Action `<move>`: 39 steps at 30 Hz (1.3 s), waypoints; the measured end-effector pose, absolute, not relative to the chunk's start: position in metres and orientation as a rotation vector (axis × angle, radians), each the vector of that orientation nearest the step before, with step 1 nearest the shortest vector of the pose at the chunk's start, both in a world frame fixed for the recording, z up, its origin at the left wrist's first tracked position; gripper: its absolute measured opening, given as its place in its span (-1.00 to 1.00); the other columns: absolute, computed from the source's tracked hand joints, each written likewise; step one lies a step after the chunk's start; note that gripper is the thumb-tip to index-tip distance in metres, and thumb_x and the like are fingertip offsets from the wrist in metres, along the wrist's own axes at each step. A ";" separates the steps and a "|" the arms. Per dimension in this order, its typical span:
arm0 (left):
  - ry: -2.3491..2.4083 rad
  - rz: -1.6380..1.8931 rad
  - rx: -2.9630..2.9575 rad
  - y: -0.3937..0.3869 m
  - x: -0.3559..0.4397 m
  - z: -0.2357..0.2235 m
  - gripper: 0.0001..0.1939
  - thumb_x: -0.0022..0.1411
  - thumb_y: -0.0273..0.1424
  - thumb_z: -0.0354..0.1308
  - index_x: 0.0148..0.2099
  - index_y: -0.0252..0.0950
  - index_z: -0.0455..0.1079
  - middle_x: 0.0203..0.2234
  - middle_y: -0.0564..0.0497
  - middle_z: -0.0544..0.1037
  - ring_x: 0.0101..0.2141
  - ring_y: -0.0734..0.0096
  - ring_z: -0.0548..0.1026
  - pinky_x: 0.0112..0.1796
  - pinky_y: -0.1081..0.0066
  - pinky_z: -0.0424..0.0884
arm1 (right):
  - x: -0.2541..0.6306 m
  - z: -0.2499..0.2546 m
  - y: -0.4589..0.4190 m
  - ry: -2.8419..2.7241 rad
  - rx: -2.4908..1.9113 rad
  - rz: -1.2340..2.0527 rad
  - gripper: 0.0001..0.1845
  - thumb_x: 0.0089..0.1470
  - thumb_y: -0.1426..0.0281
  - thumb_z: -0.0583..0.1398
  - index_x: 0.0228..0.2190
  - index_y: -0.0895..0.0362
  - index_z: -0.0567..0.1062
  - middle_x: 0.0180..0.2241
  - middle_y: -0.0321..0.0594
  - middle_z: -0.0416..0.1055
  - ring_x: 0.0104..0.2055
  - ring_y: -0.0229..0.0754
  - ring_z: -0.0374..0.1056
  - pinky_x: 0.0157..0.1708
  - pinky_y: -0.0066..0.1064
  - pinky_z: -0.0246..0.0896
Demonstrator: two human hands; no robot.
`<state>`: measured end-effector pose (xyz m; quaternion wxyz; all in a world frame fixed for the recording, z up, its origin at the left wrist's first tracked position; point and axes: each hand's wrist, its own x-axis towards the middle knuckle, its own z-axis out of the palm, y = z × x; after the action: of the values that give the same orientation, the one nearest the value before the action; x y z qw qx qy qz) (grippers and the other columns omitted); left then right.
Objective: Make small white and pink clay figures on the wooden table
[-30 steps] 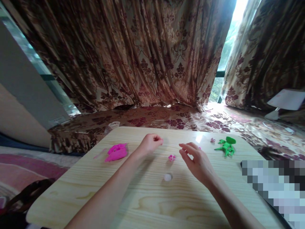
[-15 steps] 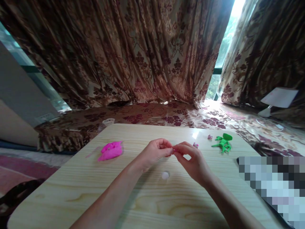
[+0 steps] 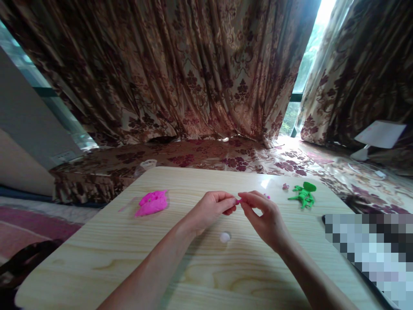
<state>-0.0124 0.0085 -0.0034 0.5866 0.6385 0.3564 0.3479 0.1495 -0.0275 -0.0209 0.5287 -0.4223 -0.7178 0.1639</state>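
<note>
Above the middle of the table, my left hand [image 3: 213,210] pinches a small bit of pink modelling clay [image 3: 238,201] between thumb and forefinger. My right hand [image 3: 265,213] meets it from the other side, its thumb and forefinger closed on the same bit. A larger flattened lump of pink clay [image 3: 152,203] lies to the left, with a thin pale pink stick [image 3: 127,205] beside it. Below my hands is a small white disc [image 3: 225,237]. Partly hidden behind my right hand sits a small pink-and-white piece [image 3: 267,196].
A green clay figure [image 3: 303,196] and a small pinkish piece [image 3: 285,186] lie at the table's far right. A dark-edged object [image 3: 364,254], mostly pixelated, occupies the right side. Beyond the far edge stand a clear cup [image 3: 146,165] and a white lamp [image 3: 380,133].
My fingertips have drawn slightly apart, and more of the pink bit shows between them. The whole view has shifted a little; objects on the table lie as before.
</note>
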 end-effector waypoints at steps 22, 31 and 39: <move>0.767 0.753 1.387 0.007 -0.014 -0.002 -0.78 0.05 -0.30 0.15 -0.41 -0.38 0.43 -0.56 0.01 0.42 -0.48 0.50 0.33 -0.36 0.44 0.23 | 0.146 -0.015 -0.032 -1.679 -1.047 0.416 -0.88 0.02 0.47 0.13 -0.51 0.12 0.45 -0.48 -0.27 0.34 -0.45 -0.28 0.28 -0.42 -0.43 0.23; 0.931 0.874 1.337 0.014 -0.016 -0.004 -0.75 0.02 -0.25 0.17 -0.41 -0.38 0.43 -0.55 0.00 0.45 -0.50 0.51 0.34 -0.38 0.45 0.25 | 0.159 -0.011 -0.025 -1.273 -1.088 0.667 -0.85 0.00 0.33 0.18 -0.42 0.16 0.47 -0.53 -0.29 0.36 -0.51 -0.30 0.27 -0.54 -0.48 0.23; 0.849 0.896 1.281 0.011 -0.013 -0.006 -0.75 0.01 -0.26 0.19 -0.33 -0.37 0.45 -0.46 -0.03 0.49 -0.47 0.53 0.37 -0.34 0.44 0.27 | 0.157 -0.010 -0.028 -1.325 -1.068 0.753 -0.78 0.05 0.30 0.14 -0.31 0.13 0.52 -0.47 -0.24 0.41 -0.46 -0.28 0.30 -0.45 -0.43 0.30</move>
<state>-0.0127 0.0110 -0.0059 0.6298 0.5594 0.3706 0.3913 0.1565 -0.0279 -0.0095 0.5974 -0.4601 -0.5711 0.3246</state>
